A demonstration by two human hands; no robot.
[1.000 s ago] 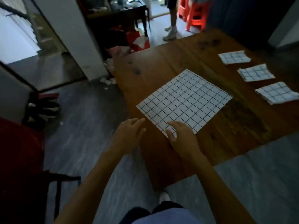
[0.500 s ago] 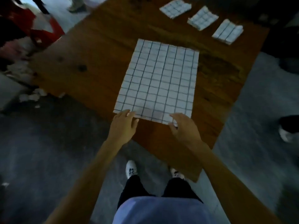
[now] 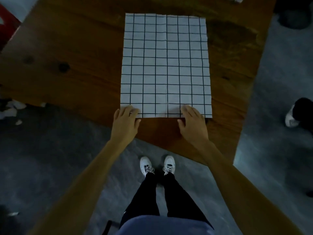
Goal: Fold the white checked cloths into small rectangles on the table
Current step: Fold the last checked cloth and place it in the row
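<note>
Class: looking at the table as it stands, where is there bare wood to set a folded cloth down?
Bare wood lies left of the spread cloth on the table, and in a narrower strip to its right. The near edge is crowded: the left hand and right hand rest there.

white cloth with a black grid of squares; dark reddish-brown wooden table; mottled grey floor; white shoes; black trousers.

Head view, steeply down over table
</note>
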